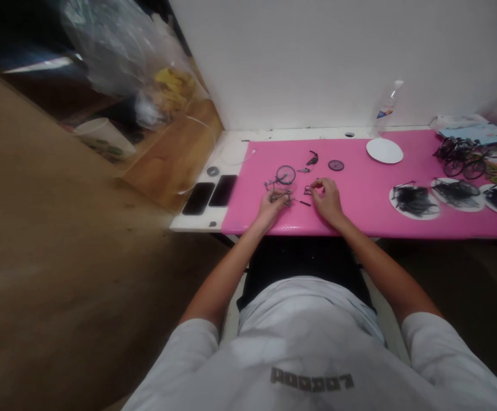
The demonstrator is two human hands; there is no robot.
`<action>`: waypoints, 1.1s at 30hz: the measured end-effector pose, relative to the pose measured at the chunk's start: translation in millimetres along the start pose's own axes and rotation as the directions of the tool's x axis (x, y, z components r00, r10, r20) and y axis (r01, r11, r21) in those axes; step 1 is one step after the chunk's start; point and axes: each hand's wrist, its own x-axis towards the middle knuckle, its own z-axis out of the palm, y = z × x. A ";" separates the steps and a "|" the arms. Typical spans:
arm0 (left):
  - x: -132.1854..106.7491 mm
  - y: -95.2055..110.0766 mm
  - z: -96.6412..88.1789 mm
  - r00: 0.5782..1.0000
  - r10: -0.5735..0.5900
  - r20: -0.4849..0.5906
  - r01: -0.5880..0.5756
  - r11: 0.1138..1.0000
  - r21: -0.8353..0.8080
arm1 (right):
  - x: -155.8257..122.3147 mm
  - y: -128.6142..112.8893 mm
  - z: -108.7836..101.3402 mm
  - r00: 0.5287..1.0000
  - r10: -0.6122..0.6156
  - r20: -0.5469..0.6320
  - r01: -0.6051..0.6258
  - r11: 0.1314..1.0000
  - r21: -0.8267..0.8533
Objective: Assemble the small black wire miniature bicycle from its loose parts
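While both hands work at the glossy pink tabletop, a miniature dark wire bicycle frame looks half assembled.
The left hand grips the frame, one wheel on, resting on the pink surface; the right hand pinches a tiny dark part just beside it. Mating them calls for fine fingertip alignment.
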 end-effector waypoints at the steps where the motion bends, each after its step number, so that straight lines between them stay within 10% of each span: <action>1: -0.4 0.4 0.0 1.000 -0.003 0.007 0.003 1.000 0.004 | 0.1 -2.8 0.0 1.000 0.001 0.014 -0.001 0.998 0.058; 9: 1.0 -0.5 -2.4 0.996 0.026 0.087 -0.028 0.999 0.029 | -5.4 -11.3 12.1 0.987 0.079 0.137 -0.123 0.929 0.350; 33: -7.2 1.9 3.2 0.985 0.033 0.169 -0.059 0.987 0.152 | -17.8 -12.0 22.3 0.990 0.081 0.117 -0.120 0.918 0.377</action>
